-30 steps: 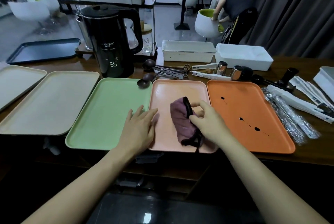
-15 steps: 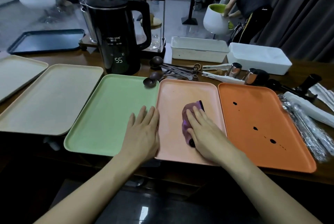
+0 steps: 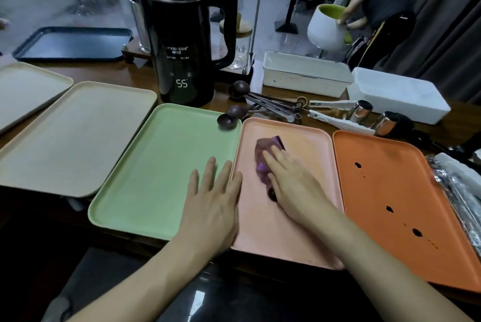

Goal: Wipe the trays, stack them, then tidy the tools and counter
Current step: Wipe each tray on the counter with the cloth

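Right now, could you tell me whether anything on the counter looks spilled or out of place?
Yes: dark spots run across the orange tray, which looks unwiped. A brown scoop also overlaps the green tray's far right corner.

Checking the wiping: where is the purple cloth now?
In the head view, the crumpled purple cloth lies on the pink plastic tray, right of centre, pressed under the right hand.

The green tray [image 3: 145,178], pink tray [image 3: 265,233] and orange tray [image 3: 377,191] lie edge to edge along the near side of the counter [image 3: 109,74], no gap between. The kettle [image 3: 182,43], measuring spoons [image 3: 263,103] and white boxes [image 3: 304,74] obstruct the far side; one spoon bowl [image 3: 227,122] overhangs the green tray's far right corner. Free passage over the beige tray [image 3: 73,137], left.
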